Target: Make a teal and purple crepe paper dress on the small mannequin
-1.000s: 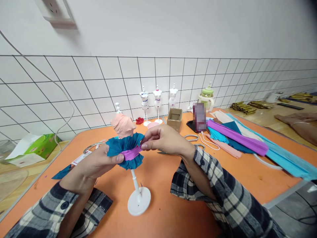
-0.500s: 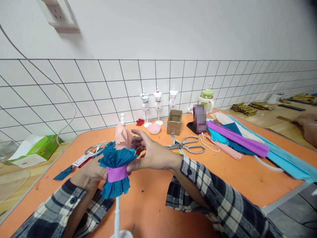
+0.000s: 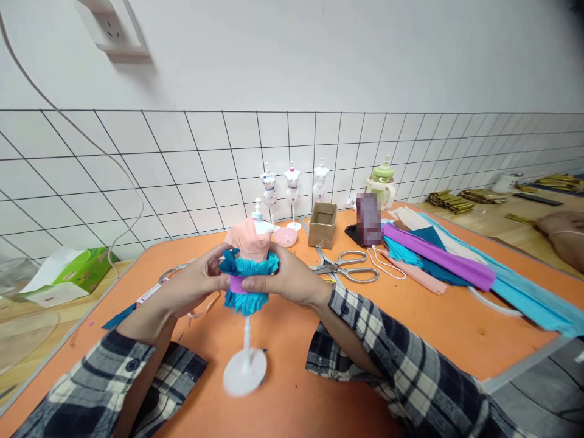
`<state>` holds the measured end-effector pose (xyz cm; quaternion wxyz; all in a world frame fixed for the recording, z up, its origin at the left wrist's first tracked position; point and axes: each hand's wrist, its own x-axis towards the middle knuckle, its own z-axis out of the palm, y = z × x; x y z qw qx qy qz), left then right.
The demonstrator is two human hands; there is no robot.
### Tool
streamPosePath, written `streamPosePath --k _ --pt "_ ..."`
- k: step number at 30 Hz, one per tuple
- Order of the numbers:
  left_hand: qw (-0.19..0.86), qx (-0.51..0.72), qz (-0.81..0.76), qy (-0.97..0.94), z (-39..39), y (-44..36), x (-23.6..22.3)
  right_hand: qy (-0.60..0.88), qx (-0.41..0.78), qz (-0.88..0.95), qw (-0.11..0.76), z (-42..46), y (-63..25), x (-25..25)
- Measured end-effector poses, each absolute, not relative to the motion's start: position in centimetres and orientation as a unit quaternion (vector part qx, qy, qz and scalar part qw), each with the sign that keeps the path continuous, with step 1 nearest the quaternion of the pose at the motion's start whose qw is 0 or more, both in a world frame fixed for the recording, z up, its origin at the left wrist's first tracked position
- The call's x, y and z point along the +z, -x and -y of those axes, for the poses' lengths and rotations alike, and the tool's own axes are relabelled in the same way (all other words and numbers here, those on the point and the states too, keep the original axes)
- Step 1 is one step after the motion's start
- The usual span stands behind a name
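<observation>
A small white mannequin [image 3: 264, 227] on a round white stand wears a pink crepe paper top and a blue frilled skirt with a purple waistband [image 3: 236, 285]. My left hand [image 3: 201, 274] grips it from the left, thumb on the waistband. From the right, my right hand [image 3: 289, 277] closes round it, thumb pressed at the band and fingers behind. The white base [image 3: 245, 371] is slightly tilted and blurred below; whether it touches the table I cannot tell. Just right of my right hand lie large metal scissors [image 3: 347, 266].
Behind stand three bare mini mannequins [image 3: 292, 179], a pink dish [image 3: 285, 237] and a cardboard box [image 3: 322, 226]. Rolled crepe paper [image 3: 438, 255], a phone [image 3: 368, 219] and a bottle [image 3: 381, 182] lie rightward. A green tissue pack [image 3: 84, 274] is left. Another person's hand [image 3: 563, 231] shows far right.
The mannequin has moved right and away from me and turned, showing a lighter blue side of the skirt. My left hand has come round into view; my right fingers have closed in.
</observation>
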<state>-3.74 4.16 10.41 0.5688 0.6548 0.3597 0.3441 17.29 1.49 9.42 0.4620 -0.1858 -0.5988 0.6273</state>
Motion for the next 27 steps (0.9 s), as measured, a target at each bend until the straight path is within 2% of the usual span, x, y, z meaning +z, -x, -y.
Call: streamPosePath --k 5,9,18,21,27 --pt "0.627 0.316 -0.341 -0.625 -4.1 3.8 10.3 0.297 0.551 0.582 0.519 -2.5 -17.8 8.5" --pt "0.592 0.301 -0.341 -0.665 -3.2 2.8 10.5 0.321 0.527 0.578 0.534 -2.7 -17.6 7.8" --pt "0.599 0.316 -0.379 -0.631 -4.0 1.9 9.0 0.274 0.667 0.491 0.488 -3.5 -17.7 6.3" --pt "0.554 0.368 -0.41 -0.625 -4.1 1.9 9.4 0.278 0.671 0.471 0.501 -3.7 -18.2 6.1" --pt "0.484 0.415 -0.445 -0.628 -3.4 1.7 10.8 0.309 0.656 0.506 0.467 -2.8 -17.8 7.1"
